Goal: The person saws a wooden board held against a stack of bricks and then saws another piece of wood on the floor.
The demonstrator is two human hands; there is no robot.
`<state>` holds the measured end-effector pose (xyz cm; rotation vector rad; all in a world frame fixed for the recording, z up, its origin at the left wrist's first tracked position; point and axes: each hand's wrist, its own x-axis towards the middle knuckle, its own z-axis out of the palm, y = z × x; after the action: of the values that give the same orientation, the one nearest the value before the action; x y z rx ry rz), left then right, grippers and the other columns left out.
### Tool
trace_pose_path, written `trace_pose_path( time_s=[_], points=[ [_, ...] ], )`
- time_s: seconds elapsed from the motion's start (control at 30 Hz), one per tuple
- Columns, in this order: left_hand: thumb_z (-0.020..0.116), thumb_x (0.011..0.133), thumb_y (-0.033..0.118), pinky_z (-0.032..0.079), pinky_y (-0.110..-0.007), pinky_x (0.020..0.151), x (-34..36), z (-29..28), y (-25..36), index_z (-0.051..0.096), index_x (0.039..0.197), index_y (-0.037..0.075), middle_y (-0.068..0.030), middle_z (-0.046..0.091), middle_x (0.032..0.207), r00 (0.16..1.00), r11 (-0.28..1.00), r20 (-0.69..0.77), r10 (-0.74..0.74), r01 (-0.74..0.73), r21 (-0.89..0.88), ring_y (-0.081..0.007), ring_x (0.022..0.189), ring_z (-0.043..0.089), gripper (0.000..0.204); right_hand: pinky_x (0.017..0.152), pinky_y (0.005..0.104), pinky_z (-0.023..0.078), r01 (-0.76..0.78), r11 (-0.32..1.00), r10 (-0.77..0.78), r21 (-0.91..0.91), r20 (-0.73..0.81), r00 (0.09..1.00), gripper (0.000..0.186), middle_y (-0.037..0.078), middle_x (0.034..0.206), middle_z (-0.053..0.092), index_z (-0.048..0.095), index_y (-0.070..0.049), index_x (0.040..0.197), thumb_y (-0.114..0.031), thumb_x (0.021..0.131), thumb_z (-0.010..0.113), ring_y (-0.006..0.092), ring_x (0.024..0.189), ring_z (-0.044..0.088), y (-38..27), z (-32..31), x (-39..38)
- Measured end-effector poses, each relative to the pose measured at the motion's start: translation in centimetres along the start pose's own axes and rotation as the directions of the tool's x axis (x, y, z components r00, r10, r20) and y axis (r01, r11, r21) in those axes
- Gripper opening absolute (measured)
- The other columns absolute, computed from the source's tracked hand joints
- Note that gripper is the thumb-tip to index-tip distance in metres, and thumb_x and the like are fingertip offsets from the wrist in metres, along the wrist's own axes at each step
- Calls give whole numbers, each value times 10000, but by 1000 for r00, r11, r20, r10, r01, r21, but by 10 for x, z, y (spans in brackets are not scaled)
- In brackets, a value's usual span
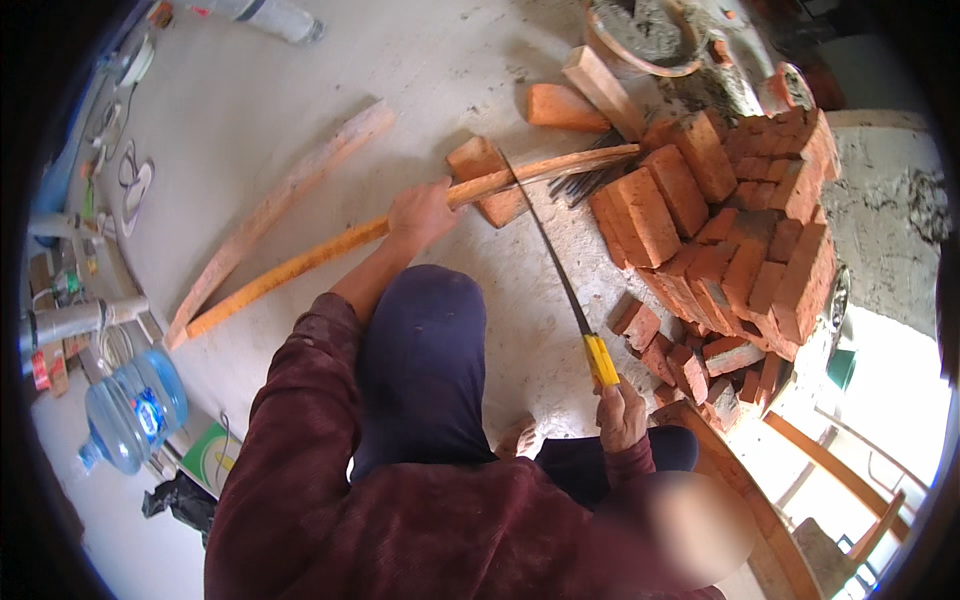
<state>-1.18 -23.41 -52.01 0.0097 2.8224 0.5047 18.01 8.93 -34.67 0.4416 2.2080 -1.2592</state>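
My left hand (420, 215) is closed around a long wooden strip (310, 257), pressing down on it near its middle. Under the strip, beside that hand, lies a brick (475, 155). My right hand (622, 415) grips the yellow handle of a hand saw (562, 268). The saw's dark blade points away from me and its far part crosses the strip just right of the brick. Whether the teeth have cut into the wood cannot be made out. The strip's far right end reaches the brick stack (700, 240).
A second plank (290, 205) lies on the floor at left. Broken bricks (690, 365) are heaped below the stack. A wood block (603, 92), a loose brick (565, 107) and a mortar tub (645, 35) stand at the far right. At left lies a blue water jug (135, 410).
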Motion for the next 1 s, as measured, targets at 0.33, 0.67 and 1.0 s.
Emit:
trace_pose_path(
  time_s=[0.33, 0.67, 1.0],
  points=[
    [678, 815, 420, 515, -469, 777, 3, 13, -4, 654, 1043, 107, -155, 702, 893, 997, 1000, -71, -26, 26, 9, -355, 863, 670, 388, 548, 366, 435, 71, 994, -64, 85, -78, 995, 361, 102, 616, 539, 620, -12, 992, -347, 991, 487, 211, 558, 539, 27, 10, 23],
    [688, 797, 450, 514, -453, 821, 27, -20, 20, 647, 1100, 90, -165, 694, 973, 996, 1000, 94, -11, 11, 5, -342, 948, 657, 473, 559, 375, 410, 395, 917, -380, 58, -177, 908, 294, 188, 632, 512, 574, 33, 948, -255, 981, 528, 247, 544, 460, -18, 61, 187],
    [701, 782, 458, 506, -444, 833, 5, -11, -1, 653, 1095, 101, -167, 693, 954, 987, 991, 101, -123, 128, -37, -336, 947, 654, 477, 698, 391, 477, 241, 962, -251, -132, -64, 966, 283, 204, 879, 654, 600, 52, 1111, -173, 978, 490, 288, 783, 647, 4, 9, 28]
  ],
)
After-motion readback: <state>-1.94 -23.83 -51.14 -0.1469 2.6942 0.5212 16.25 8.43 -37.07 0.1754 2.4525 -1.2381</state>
